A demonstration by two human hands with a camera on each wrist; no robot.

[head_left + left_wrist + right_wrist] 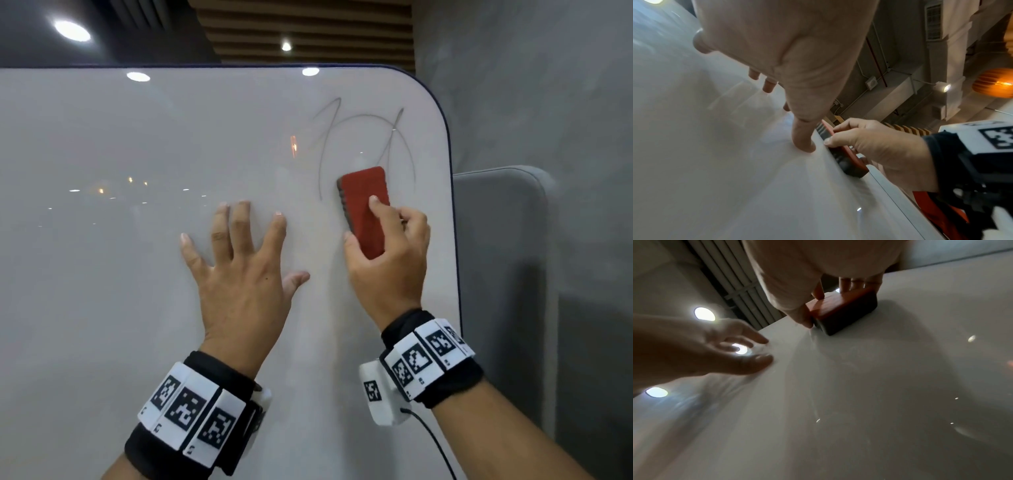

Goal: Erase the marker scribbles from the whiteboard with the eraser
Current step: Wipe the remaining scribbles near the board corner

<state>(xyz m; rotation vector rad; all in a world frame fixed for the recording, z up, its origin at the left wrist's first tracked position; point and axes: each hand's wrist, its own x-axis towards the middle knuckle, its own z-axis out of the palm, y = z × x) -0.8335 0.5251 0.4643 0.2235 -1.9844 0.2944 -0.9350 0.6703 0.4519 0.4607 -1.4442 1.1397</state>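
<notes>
A glossy whiteboard (120,240) fills the head view, with thin grey marker scribbles (342,123) near its upper right corner. My right hand (387,263) grips a red eraser (364,209) by its long sides and holds it flat against the board, its top edge lying over the lower loops of the scribbles. The right wrist view shows the eraser (844,311) pinched between thumb and fingers. My left hand (239,274) presses flat on the board to the left of the eraser, fingers spread; its fingertips (804,142) touch the surface.
The whiteboard's rounded dark-rimmed right edge (452,205) lies just right of the eraser. A grey padded panel (503,274) stands behind it, with a grey wall beyond. Ceiling lights (72,31) glare above and reflect in the board.
</notes>
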